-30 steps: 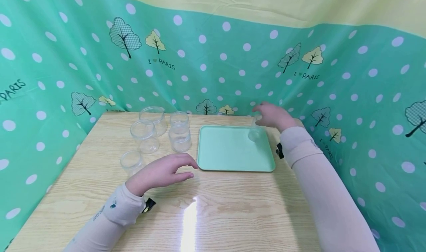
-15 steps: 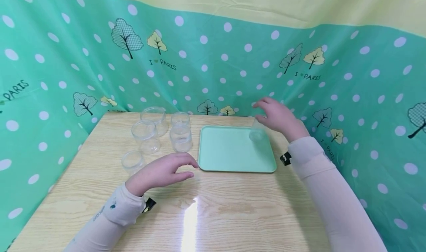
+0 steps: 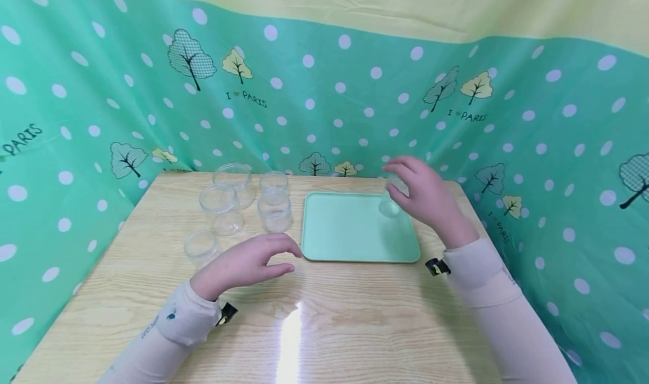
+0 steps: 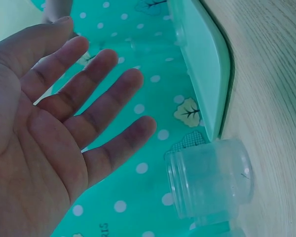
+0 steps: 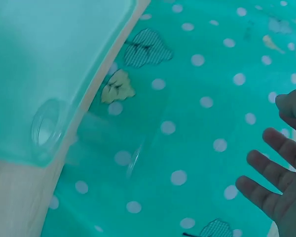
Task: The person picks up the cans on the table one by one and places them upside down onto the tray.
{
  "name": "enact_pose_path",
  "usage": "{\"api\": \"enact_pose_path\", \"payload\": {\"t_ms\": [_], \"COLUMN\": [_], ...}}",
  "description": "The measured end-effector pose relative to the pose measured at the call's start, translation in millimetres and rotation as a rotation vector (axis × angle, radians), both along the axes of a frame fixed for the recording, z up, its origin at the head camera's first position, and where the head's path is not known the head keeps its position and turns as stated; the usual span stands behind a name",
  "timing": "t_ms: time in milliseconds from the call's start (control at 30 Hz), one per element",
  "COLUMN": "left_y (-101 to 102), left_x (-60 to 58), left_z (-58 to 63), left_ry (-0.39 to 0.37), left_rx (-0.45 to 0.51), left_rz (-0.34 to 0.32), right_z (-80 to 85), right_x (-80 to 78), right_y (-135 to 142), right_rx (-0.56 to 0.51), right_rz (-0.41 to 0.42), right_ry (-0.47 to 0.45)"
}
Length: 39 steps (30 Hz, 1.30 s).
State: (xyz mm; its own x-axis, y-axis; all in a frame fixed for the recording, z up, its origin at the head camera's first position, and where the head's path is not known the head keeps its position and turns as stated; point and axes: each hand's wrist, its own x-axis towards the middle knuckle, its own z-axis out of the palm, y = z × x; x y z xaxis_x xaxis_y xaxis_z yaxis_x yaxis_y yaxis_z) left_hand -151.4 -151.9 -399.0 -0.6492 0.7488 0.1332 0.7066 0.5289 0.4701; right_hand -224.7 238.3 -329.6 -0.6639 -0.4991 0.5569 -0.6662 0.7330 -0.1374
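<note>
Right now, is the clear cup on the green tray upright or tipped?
Upright: the clear cup has its round base flat on the green tray, walls rising above.

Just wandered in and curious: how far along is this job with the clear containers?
Looks done: one clear container stands on the tray, near its far right corner. In hand: nothing; the right hand is open, apart from it, and the left hand is open too. Probably left: five other clear containers on the table, left of the tray.
</note>
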Motion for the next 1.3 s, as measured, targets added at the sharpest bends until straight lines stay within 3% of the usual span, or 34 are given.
{"api": "enact_pose_path", "payload": {"t_ms": [133,367,800,1300], "left_y": [-1,-1,8,11], "left_x": [0.5,0.8,2.1,3.5], "left_z": [0.7,1.5,-4.3,-5.1], "left_ry": [0.007,0.019,0.119,0.111], "left_rx": [0.006,0.028,0.163,0.166], "left_rz": [0.0,-0.01,0.023,0.011], "right_z": [-4.9,-18.9,-51.2,-68.1], "right_x": [13.9,30.8,50.6,62.8], "right_y": [-6,-12,-32,-52], "right_rx": [-0.035,-0.132,-0.295,-0.428], "right_rz": [0.05,0.078,0.148,0.26], "right_ry": [0.05,0.032,-0.082,-0.216]}}
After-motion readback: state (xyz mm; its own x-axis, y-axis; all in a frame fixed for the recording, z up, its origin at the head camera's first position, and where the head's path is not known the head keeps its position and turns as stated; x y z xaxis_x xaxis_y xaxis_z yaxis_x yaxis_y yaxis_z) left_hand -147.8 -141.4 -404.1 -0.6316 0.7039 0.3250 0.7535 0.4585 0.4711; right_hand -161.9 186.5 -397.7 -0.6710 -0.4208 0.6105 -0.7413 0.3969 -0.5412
